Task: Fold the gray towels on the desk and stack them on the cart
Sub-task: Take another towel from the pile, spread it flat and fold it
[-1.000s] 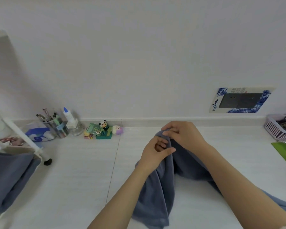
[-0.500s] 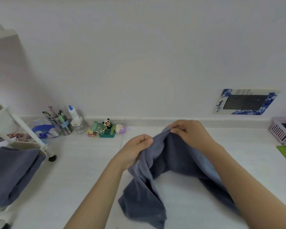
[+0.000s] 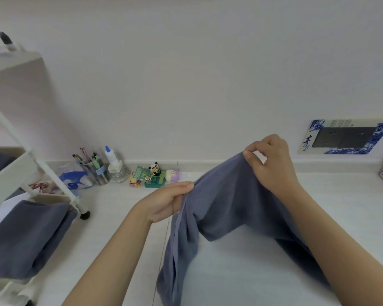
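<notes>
Your left hand (image 3: 167, 203) and right hand (image 3: 269, 163) each pinch the top edge of the gray towel (image 3: 221, 208), held above the desk (image 3: 119, 217); the cart (image 3: 13, 173) sits at nine o'clock. Uneven pulling risks a bunched, crooked fold, since the left side hangs twisted

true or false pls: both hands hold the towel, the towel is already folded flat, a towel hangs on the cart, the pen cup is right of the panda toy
1. Both hands hold the towel: true; the left hand and right hand grip its top edge.
2. The towel is folded flat: false; it hangs bunched and unfolded.
3. A towel hangs on the cart: true; a cart towel drapes over its lower tray.
4. The pen cup is right of the panda toy: false; it is left of it.
</notes>
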`<action>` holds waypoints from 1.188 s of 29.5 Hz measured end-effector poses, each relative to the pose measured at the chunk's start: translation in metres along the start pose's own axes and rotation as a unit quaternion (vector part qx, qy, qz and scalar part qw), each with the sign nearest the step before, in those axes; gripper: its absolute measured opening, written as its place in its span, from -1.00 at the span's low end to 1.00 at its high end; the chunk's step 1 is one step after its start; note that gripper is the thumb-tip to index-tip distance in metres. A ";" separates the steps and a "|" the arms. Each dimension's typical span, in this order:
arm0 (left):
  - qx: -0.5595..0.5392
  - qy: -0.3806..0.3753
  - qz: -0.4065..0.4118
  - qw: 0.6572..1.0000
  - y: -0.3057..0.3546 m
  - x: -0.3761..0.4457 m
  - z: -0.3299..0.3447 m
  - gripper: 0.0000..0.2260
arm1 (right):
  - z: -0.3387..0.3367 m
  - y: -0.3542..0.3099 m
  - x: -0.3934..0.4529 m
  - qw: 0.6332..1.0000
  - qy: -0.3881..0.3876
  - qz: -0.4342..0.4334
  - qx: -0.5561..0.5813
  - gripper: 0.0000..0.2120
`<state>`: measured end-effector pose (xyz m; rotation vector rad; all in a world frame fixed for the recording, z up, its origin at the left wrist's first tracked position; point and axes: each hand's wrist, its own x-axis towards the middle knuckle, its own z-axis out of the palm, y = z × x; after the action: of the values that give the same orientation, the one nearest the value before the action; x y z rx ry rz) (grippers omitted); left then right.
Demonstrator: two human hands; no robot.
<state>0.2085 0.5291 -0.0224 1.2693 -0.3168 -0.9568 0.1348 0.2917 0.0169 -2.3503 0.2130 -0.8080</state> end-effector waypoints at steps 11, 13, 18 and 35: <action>0.225 0.116 0.130 0.959 -0.028 0.014 0.018 -0.81 | -0.034 -0.013 0.001 0.959 0.001 0.106 0.262 -0.60; 0.166 0.108 0.097 0.975 -0.035 0.015 0.013 -0.71 | -0.042 -0.008 0.002 0.949 0.013 0.134 0.284 -0.57; 0.184 0.030 0.008 0.982 -0.035 0.009 -0.006 -0.72 | -0.049 0.020 0.003 0.931 0.053 0.196 0.303 -0.58; 0.403 0.356 0.179 0.824 0.109 -0.032 -0.106 -0.68 | -0.022 0.020 0.033 0.972 0.057 0.120 0.194 -0.68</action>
<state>0.3081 0.6220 0.0523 2.1409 -0.3548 0.0733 0.1494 0.2533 0.0345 -1.8715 0.3475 -0.7864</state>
